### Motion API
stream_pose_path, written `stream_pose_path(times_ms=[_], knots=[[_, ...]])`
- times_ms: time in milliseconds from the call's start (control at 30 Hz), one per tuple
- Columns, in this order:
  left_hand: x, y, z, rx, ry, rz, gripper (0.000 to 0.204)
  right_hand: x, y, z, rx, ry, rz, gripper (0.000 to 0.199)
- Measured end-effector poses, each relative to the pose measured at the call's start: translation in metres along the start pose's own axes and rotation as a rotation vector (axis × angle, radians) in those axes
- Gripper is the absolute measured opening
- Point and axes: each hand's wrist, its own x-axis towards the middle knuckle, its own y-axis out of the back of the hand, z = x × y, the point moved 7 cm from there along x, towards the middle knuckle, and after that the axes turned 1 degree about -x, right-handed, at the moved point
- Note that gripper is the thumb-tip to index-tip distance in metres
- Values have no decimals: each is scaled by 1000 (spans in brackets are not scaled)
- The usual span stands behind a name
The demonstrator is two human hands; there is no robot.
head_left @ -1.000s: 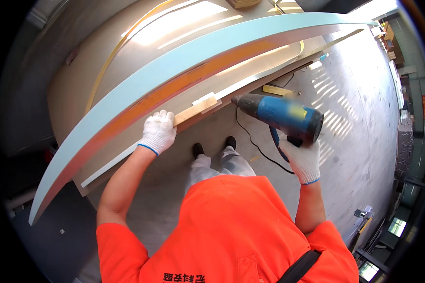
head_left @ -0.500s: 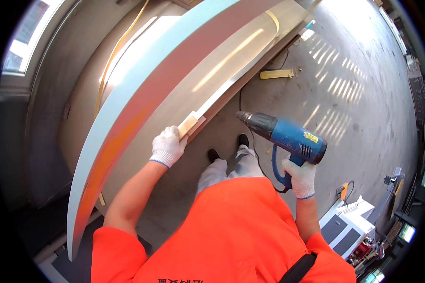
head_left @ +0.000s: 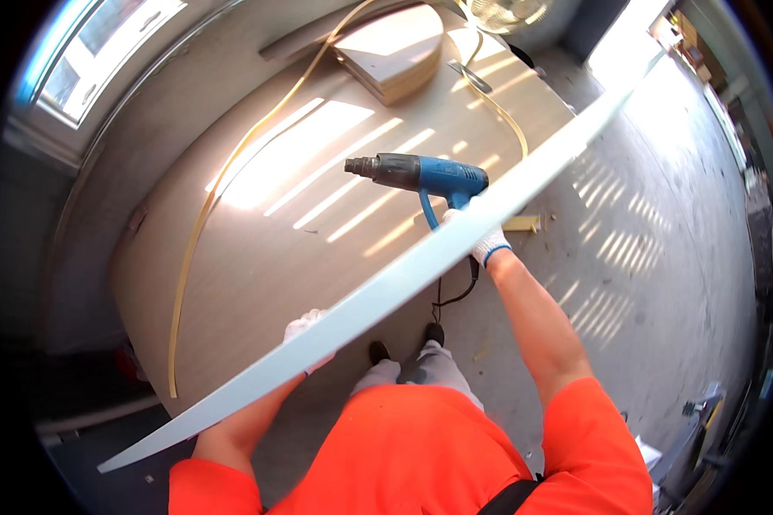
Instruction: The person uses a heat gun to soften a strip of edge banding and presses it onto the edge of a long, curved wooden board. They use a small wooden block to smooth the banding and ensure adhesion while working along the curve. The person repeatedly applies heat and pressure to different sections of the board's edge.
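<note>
Pale blue-white panel, long and thin, runs edge-on in a slant from the lower left to the upper right, above the worktop. Left hand, in a white glove, grips it near the middle, mostly hidden behind the panel's edge. Right hand, also gloved in white, is closed around the handle of a blue heat gun, whose dark nozzle points left over the worktop; the panel crosses in front of that hand. A yellow edging strip curves along the sunlit worktop, and a stack of boards lies at its far end. A black cord hangs below the gun.
</note>
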Motion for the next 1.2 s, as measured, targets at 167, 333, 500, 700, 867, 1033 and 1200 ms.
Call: stream_pose_path(times_ms=[167, 333, 500, 700, 867, 1033, 1200], knots=[[-3, 4, 6, 74, -119, 102, 37, 94, -36, -62, -258, -21, -130, 49], [-6, 17, 10, 43, -155, 220, 38, 128, -58, -62, -313, 7, -91, 52], [-10, -2, -2, 67, -133, 244, 37, -19, -122, -135, -730, 657, -56, 56], [-24, 13, -8, -150, -113, 231, 46, -200, -235, -94, -450, 1130, -491, 47], [-113, 31, -83, 26, 55, 393, 87, -217, -209, -85, -588, 1251, -230, 41], [-139, -26, -144, -43, 121, 244, 67, -243, -234, -69, -826, 984, -177, 52], [-132, -40, -148, -78, 126, 414, 48, -238, -273, -47, -806, 804, -100, 55]])
